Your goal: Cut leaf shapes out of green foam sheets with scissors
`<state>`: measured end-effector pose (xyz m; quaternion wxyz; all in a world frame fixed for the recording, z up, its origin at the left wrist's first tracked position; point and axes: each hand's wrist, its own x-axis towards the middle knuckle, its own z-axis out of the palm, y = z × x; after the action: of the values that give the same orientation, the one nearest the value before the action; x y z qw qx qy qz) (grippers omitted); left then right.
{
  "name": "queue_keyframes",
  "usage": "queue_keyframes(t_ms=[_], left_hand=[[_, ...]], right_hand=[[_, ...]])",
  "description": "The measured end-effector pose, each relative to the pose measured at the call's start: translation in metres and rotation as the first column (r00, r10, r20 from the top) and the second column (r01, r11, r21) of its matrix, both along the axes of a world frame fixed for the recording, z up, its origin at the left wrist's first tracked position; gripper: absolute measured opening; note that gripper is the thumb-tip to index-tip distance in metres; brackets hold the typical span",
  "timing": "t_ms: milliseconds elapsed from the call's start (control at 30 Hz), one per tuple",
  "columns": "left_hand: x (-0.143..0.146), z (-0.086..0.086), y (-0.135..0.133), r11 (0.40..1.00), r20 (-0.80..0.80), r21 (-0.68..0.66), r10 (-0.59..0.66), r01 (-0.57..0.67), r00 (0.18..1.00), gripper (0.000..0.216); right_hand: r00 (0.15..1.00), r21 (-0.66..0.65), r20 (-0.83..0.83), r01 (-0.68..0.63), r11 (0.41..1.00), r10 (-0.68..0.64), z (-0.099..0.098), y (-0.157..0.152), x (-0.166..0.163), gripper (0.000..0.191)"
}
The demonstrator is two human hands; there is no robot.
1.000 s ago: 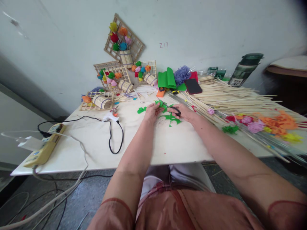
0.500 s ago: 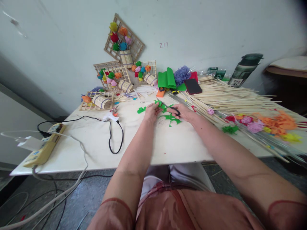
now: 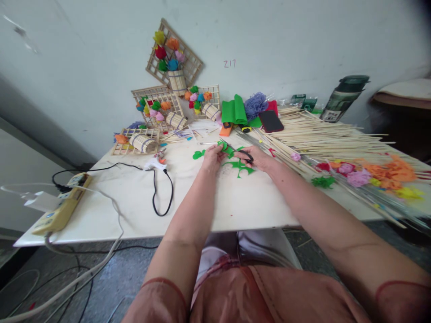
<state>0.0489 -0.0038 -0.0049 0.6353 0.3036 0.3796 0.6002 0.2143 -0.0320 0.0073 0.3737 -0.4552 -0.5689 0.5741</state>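
Observation:
My left hand [image 3: 214, 157] pinches a piece of green crepe paper [image 3: 223, 146] above the middle of the table. From the right, my right hand [image 3: 255, 157] grips the dark handles of a pair of scissors [image 3: 248, 156], whose blades point left at the held paper. Whether the blades are apart is too small to tell. Green cut scraps [image 3: 239, 167] lie on the table just below the scissors. Left of my left hand rests a rounded green paper piece [image 3: 198, 154].
A white glue gun [image 3: 155, 165] with a black cord and a yellow power strip [image 3: 63, 204] lie at left. Stick lattices with paper flowers [image 3: 175, 51] stand behind. Bamboo sticks [image 3: 323, 132], a phone [image 3: 271, 121], crumpled orange paper [image 3: 390, 172] and a dark green bottle [image 3: 345, 98] occupy the right side.
Both hands stay almost in place. The green paper in my left hand has shifted very slightly by the scissors; nothing has been let go.

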Motion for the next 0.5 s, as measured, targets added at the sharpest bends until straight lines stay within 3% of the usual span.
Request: queue_keyframes(t_ms=[500], left_hand=[[-0.0005, -0.0009, -0.0004, 1.000, -0.010, 0.006, -0.020, 0.020, 1.000, 0.009]], right_hand=[[1.000, 0.037, 0.014, -0.002, 0.999, 0.002, 0.0005, 0.0004, 0.0001, 0.020]])
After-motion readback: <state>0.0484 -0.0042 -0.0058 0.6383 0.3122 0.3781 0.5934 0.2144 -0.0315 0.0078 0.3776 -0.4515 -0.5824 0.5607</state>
